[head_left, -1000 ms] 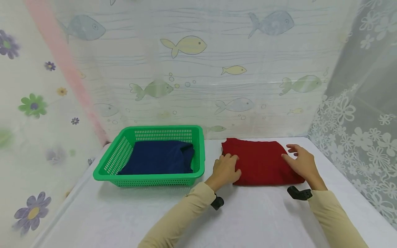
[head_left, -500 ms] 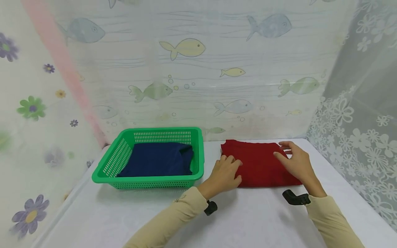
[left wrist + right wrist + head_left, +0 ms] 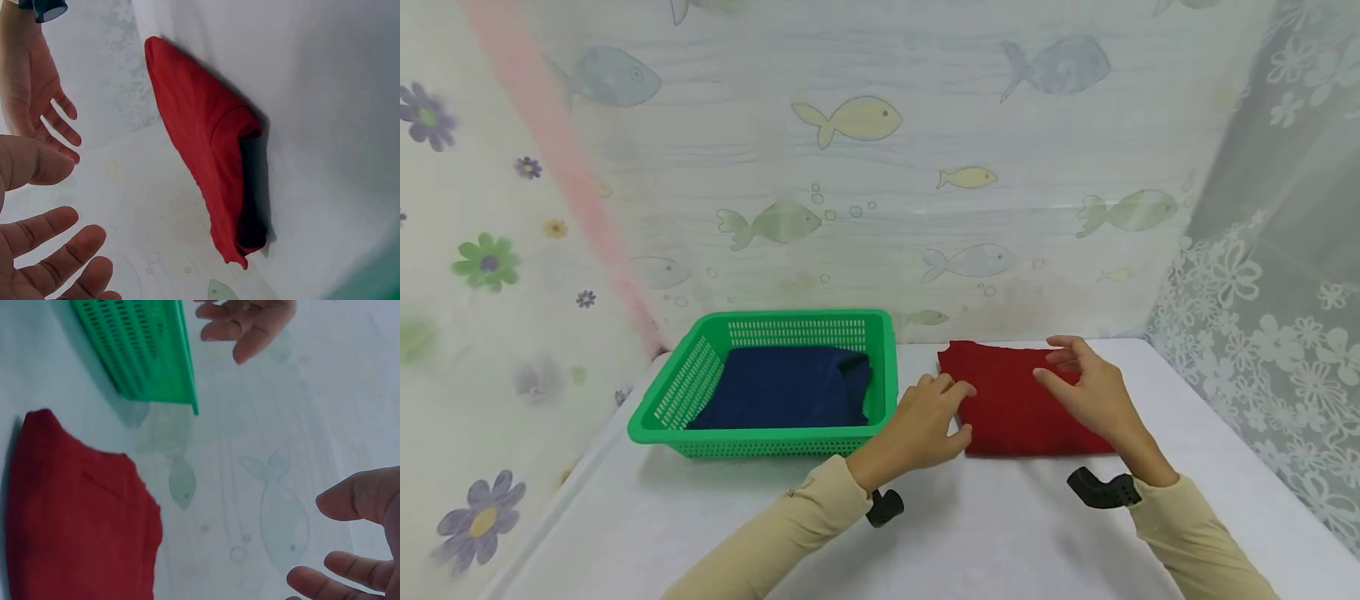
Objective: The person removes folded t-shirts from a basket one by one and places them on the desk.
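Folded red cloth (image 3: 1011, 408) lies right of green perforated plastic basket (image 3: 760, 435) holding folded navy cloth (image 3: 782, 390). Left hand (image 3: 921, 423), fingers spread, hovers by red cloth's left edge; right hand (image 3: 1093, 397), likewise spread, above its right side.

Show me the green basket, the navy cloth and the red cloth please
Green plastic basket (image 3: 760, 435), head view: its front rim.
Folded navy cloth (image 3: 784, 388), head view: middle of its top.
Folded red cloth (image 3: 1011, 407), head view: middle of its top.
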The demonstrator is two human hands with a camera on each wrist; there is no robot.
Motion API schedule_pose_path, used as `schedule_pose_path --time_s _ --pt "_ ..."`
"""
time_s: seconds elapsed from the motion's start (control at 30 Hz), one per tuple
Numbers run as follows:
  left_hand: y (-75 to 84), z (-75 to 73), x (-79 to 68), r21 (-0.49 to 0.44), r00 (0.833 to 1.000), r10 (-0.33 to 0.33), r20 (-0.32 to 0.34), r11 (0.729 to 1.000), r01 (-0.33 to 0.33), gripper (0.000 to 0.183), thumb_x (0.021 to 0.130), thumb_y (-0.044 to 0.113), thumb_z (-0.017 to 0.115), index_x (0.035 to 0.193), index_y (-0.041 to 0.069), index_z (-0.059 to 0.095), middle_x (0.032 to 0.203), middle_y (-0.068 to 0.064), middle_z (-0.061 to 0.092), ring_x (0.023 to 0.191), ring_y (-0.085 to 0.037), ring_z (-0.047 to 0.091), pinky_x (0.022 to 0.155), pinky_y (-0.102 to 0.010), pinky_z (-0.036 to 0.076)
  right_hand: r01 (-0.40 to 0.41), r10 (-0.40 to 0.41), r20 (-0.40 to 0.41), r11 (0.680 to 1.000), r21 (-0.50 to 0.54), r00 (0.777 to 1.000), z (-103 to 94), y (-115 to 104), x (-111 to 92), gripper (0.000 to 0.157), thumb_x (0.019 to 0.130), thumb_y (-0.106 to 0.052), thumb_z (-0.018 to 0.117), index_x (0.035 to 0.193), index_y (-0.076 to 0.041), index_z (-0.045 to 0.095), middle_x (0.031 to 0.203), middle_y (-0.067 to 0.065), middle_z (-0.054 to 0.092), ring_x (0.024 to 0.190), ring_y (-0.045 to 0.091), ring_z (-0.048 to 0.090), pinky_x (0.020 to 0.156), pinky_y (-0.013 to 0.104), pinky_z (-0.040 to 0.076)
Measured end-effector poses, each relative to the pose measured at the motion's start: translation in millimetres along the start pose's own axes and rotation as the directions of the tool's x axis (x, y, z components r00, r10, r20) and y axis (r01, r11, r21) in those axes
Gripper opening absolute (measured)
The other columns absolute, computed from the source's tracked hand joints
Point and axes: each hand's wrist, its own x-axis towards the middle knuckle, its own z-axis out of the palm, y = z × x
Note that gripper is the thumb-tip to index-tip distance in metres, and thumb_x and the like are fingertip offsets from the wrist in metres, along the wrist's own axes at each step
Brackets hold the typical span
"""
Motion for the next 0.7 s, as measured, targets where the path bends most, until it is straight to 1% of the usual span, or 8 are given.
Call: schedule_pose_path --time_s 0.23,0.37,0.43,0.57,0.7 --pt "-4.9 -17.1 -11.8 -0.054 0.999 0.018 -0.049 0.998 -0.020 0.038 0.084 0.018 0.071 0.119 0.006 0.061 0.097 -0.006 0.058 0.085 -0.019 0.050 0.067 -0.025 0.040 0.027 -0.028 0.053 0.999 0.022 0.998 8.9 -20 1 0.048 0.094 -0.023 0.062 0.135 -0.003 0.046 0.120 0.021 0.061 0.110 0.040 0.056 0.084 0.058 0.048" --pt "-11.3 -28.7 -16.4 -0.069 0.995 0.021 -0.101 0.997 -0.028 0.036 0.084 0.014 0.070 0.118 0.004 0.062 0.092 -0.004 0.056 0.083 -0.019 0.050 0.067 -0.028 0.041 0.063 -0.065 0.041 0.997 0.036 0.997 12.8 -30 4 0.047 0.093 -0.022 0.064 0.133 -0.003 0.048 0.118 0.019 0.062 0.108 0.039 0.058 0.084 0.058 0.048" --pt "-15.3 -34.1 -19.0 -0.084 0.991 0.018 -0.130 0.996 -0.029 0.035 0.084 0.012 0.069 0.117 0.003 0.063 0.092 -0.004 0.057 0.083 -0.019 0.051 0.067 -0.029 0.042 0.074 -0.075 0.032 0.996 0.047 0.997 14.6 -34 6 0.046 0.092 -0.021 0.065 0.132 -0.003 0.049 0.117 0.018 0.063 0.107 0.038 0.058 0.084 0.058 0.047" --pt "-22.6 -43.1 -24.8 -0.130 0.987 -0.026 -0.159 0.992 0.005 0.033 0.085 0.010 0.069 0.117 0.005 0.063 0.099 -0.006 0.057 0.088 -0.021 0.051 0.069 -0.030 0.044 0.065 -0.068 0.035 0.995 0.071 0.997 17.9 -41 10 0.046 0.092 -0.022 0.065 0.132 -0.004 0.049 0.118 0.017 0.062 0.109 0.037 0.057 0.085 0.057 0.047" --pt "-27.7 -51.5 -31.6 -0.156 0.982 -0.093 -0.162 0.985 0.068 0.033 0.085 0.010 0.069 0.118 0.006 0.063 0.107 -0.008 0.055 0.092 -0.022 0.047 0.068 -0.031 0.044 0.055 -0.060 0.066 0.995 0.080 0.996 22.2 -49 15 0.048 0.092 -0.023 0.064 0.135 -0.007 0.048 0.122 0.016 0.061 0.112 0.036 0.054 0.084 0.056 0.048"
